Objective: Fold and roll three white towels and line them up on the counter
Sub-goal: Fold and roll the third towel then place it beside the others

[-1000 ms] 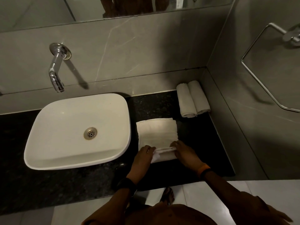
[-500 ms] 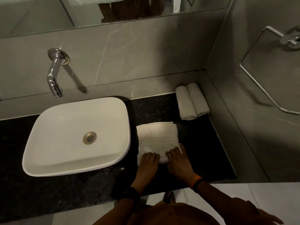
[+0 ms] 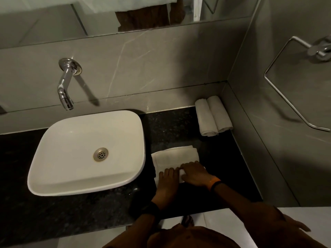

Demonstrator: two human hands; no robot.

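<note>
A folded white towel [image 3: 176, 156] lies flat on the black counter [image 3: 179, 122], just right of the basin. Its near end is rolled up under my hands. My left hand [image 3: 167, 179] presses on the roll's left part, fingers curled over it. My right hand [image 3: 194, 173] covers the roll's right part. Two rolled white towels [image 3: 213, 116] lie side by side at the counter's back right corner, touching each other and close to the side wall.
A white basin [image 3: 86, 153] takes up the counter's left middle, under a chrome wall tap [image 3: 65, 86]. A grey wall ledge [image 3: 259, 140] bounds the counter on the right. A chrome towel ring [image 3: 290, 83] hangs on the right wall. A mirror [image 3: 125, 13] runs above.
Both hands have pushed the rolled end of the towel away from me, so the roll is thicker and the flat part shorter. The two rolled towels have not moved.
</note>
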